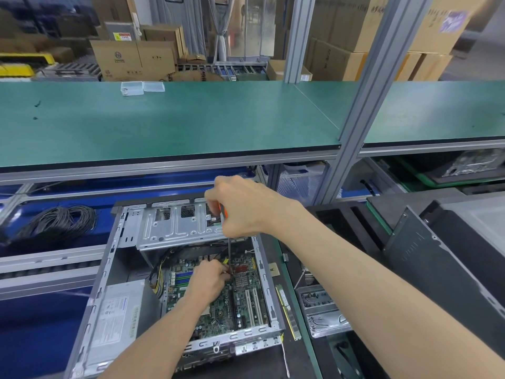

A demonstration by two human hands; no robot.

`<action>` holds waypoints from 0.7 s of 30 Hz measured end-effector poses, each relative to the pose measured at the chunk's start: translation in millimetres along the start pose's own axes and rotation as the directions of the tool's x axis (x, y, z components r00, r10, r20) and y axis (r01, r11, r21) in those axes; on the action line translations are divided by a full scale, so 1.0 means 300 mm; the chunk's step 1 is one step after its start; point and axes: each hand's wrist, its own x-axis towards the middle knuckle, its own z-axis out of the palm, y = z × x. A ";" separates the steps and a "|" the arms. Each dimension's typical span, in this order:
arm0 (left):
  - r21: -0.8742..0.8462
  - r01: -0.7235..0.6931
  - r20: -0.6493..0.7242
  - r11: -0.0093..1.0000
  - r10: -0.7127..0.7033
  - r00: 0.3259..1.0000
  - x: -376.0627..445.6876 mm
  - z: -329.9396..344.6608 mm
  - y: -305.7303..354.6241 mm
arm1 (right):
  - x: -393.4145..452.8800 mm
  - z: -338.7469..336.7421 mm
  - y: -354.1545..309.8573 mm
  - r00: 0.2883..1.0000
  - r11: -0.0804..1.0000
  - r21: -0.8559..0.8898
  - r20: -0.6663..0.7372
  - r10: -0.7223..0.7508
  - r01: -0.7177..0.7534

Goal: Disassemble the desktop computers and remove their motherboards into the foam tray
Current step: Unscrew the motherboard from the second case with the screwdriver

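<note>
right hand (243, 206) grip on screwdriver (229, 248), motherboard (232, 291)

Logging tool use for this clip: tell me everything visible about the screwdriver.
The screwdriver has an orange handle, mostly hidden inside the right hand, which grips it from above. A thin, dark metal shaft runs nearly straight down from the fist into the open computer case. Its tip meets the green motherboard near a small silver heatsink, where the left hand's fingers pinch around it. The tip itself is too small to make out.
</note>
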 end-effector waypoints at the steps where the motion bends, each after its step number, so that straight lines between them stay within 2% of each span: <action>1: 0.029 0.002 0.003 1.000 -0.002 1.000 0.001 0.005 -0.003 | 0.006 0.007 0.002 0.998 0.997 -0.055 -0.044 0.046 -0.049; 4: 0.076 -0.005 0.012 0.997 0.004 1.000 0.005 0.025 -0.013 | 0.023 0.016 0.004 0.986 0.973 -0.163 -0.068 0.152 -0.161; 7: 0.096 -0.026 0.040 0.995 0.022 0.999 0.010 0.033 -0.020 | 0.031 0.004 0.008 0.997 0.992 -0.106 0.016 0.072 -0.070; 11: 0.178 -0.072 0.083 0.981 0.057 0.995 0.035 0.017 -0.026 | 0.016 -0.019 -0.003 0.993 0.997 0.079 0.111 -0.028 0.019; 13: 0.232 -0.106 0.105 0.967 0.084 0.991 0.049 0.009 -0.026 | 0.016 -0.004 -0.010 0.999 1.000 0.000 0.033 0.003 -0.004; 15: 0.285 -0.134 0.129 0.949 0.101 0.987 0.055 0.007 -0.027 | 0.027 0.007 -0.015 0.993 0.986 -0.122 -0.052 0.107 -0.113; 17: 0.326 -0.148 0.144 0.934 0.106 0.984 0.059 0.006 -0.027 | 0.039 0.012 -0.013 0.983 0.968 -0.172 -0.058 0.174 -0.182; 21: 0.341 -0.179 0.173 0.923 0.126 0.977 0.071 -0.001 -0.029 | 0.045 0.005 -0.008 0.996 0.991 -0.111 0.041 0.073 -0.068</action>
